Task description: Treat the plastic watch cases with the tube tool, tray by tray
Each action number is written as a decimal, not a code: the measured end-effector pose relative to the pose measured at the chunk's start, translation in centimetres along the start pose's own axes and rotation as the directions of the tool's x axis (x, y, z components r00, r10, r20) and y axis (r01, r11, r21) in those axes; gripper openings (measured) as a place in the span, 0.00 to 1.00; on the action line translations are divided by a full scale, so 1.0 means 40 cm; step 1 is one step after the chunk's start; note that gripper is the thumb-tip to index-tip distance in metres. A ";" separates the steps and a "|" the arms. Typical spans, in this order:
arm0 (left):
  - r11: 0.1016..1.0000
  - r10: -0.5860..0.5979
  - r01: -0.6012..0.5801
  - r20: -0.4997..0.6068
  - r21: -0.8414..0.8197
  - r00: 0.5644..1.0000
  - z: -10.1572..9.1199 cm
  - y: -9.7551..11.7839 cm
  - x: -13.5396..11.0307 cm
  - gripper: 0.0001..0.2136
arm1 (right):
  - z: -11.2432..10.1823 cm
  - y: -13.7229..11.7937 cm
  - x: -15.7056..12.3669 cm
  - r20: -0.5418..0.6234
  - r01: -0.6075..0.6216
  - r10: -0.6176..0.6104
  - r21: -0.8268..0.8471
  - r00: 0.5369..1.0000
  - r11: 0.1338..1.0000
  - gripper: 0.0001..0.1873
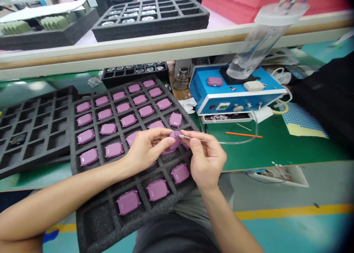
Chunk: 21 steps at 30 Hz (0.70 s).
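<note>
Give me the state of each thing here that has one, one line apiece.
Left hand: closed around a purple casing, lifted off the tray.
Right hand: pinching the needle tip.
Purple casing: held, tilted.
Needle tip: at the casing's edge, tube attached.
Foam tray: partly filled with purple casings, tilted.
Orange stick: lying flat on the green mat.

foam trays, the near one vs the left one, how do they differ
The near tray has purple pieces in most slots; the left tray is almost all empty slots. The near tray juts out over the lap; the left tray lies on the bench. The left hand, holding a purple piece, and the right hand, holding a needle, are above the near tray, not the left tray. Both are dark grey foam grids.
</note>
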<state>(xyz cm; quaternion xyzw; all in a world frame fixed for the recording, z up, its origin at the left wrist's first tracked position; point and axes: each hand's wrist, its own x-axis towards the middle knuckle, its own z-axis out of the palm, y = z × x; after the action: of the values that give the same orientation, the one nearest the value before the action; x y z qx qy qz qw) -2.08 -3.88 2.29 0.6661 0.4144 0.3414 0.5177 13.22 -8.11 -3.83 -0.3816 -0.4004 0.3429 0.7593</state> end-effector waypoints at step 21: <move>0.994 0.011 -0.006 -0.048 0.108 0.999 -0.008 0.010 0.004 0.15 | 0.007 0.005 0.012 0.038 -0.013 0.010 0.079 0.999 0.997 0.05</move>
<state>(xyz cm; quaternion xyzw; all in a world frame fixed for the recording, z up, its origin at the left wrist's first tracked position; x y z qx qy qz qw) -2.20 -3.65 2.75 0.6863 0.4419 0.3369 0.4692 13.17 -7.54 -3.71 -0.3472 -0.3984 0.3698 0.7642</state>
